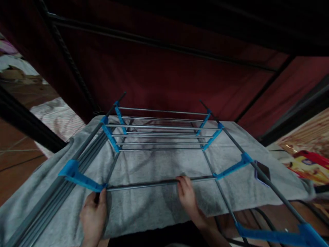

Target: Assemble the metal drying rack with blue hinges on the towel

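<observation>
A rack frame of grey metal tubes joined by blue plastic brackets lies on a grey cloth. My right hand is closed around a grey crossbar in the near part of the frame. This crossbar runs between a left blue bracket and a right blue bracket. At the crossbar's left end, my left hand pinches the inner end of the left bracket. Something dark shows between its thumb and fingers, too small to name. Farther off, several thin rods span two pairs of blue brackets.
Several loose grey tubes lie along the frame's left side. A small dark flat object rests under the right-hand tube. Red fabric hangs behind, with dark poles around it. A red-and-yellow packet is at far right.
</observation>
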The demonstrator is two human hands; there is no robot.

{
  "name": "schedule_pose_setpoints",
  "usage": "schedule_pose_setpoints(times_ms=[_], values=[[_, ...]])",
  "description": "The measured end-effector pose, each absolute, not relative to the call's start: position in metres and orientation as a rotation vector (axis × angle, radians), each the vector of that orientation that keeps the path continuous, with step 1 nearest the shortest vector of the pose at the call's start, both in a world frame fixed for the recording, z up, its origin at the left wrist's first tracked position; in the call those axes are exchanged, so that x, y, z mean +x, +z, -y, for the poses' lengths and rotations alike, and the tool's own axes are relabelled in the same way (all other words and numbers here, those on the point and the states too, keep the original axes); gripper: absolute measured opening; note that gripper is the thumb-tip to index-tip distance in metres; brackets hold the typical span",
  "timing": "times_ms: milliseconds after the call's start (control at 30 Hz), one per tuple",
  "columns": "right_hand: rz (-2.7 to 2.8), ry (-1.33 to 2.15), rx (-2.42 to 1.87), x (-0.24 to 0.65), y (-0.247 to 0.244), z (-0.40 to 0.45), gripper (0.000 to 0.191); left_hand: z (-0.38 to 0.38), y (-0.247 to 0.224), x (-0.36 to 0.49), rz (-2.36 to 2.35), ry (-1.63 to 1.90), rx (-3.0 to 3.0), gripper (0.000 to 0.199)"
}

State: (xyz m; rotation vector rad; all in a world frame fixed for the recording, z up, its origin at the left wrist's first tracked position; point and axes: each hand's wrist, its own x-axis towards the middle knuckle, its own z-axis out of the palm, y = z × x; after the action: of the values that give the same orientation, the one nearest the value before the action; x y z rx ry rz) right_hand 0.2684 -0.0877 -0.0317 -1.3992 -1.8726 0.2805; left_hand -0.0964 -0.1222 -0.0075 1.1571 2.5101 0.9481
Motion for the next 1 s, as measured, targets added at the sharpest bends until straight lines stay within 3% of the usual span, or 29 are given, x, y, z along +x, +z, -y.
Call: schedule_pose_setpoints(times_ms=[133,300,400,600,1000], values=[[1.573,0.067,-1.736,0.373,-0.044,0.102,0.023,0.12,-0.004,-0.095,-2.54,0.906,1.163,0.044],[1.336,-0.069,-2.051,0.435,-0.056,0.107,0.036,0.118,-0.004,-0.097,-2.534,0.912,1.204,0.042],[1.387,0.005,-2.079,0.441,-0.062,0.099,0.039,0.118,-0.005,-0.1,-2.528,0.921,1.199,0.042],[1.418,-0.021,-2.199,0.441,-0.062,0.082,0.023,0.116,-0.007,-0.106,-2.531,0.866,1.195,0.044],[1.36,-0.082,-2.325,0.429,-0.053,0.076,0.026,0.116,-0.02,-0.115,-2.571,0.819,1.258,0.046]])
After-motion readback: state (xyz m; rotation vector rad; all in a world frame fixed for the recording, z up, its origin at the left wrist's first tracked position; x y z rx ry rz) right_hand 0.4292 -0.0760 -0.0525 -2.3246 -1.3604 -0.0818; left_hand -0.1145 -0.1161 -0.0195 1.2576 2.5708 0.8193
